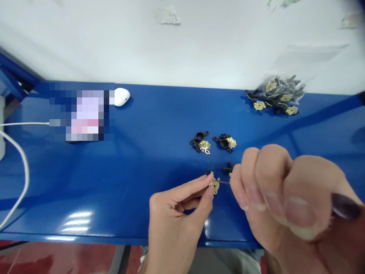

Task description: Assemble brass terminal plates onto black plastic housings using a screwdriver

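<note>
Your left hand (179, 217) pinches a small gold part (215, 186) between thumb and finger, near the front edge of the blue table (137, 171). A little black bit (208, 172) shows by your fingertip; I cannot tell if it is joined on. You likely pinch just the side so the gold face is easy to see and reach. Your right hand (285, 201) is curled tight around what seems to be a thin tool (224, 182). Its rod points at the gold part, and I cannot tell if they touch. Holding both close together probably helps you aim.

Just behind lie 2 small sets (200, 142) of black and gold bits, side by side, maybe so you can grab them fast. Another black piece (229, 168) is partly hidden by your right hand, which is the main thing in the way. A heap of parts (275, 99) with clear plastic sits far back. A blurry phone (87, 114) and a white case (122, 97) are well apart, to the left.
</note>
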`<state>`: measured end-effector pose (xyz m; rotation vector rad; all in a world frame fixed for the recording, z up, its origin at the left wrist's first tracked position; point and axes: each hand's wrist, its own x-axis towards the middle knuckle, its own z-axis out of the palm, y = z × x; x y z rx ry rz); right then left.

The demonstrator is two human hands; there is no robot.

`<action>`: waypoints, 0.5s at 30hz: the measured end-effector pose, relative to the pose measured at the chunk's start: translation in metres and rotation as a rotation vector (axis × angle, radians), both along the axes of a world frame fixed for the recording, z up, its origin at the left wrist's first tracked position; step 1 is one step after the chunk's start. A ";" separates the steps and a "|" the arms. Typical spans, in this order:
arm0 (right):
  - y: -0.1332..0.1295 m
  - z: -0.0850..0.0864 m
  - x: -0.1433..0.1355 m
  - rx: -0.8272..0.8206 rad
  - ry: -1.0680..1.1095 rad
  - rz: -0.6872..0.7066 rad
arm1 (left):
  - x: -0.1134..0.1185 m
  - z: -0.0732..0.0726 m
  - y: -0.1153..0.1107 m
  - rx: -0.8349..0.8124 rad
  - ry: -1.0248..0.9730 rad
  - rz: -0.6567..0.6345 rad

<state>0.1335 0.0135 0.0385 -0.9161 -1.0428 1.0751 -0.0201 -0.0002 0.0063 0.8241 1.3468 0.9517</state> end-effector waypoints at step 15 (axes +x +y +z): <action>-0.011 -0.014 -0.012 0.014 0.104 0.011 | -0.004 0.000 0.002 -0.012 -0.087 -0.007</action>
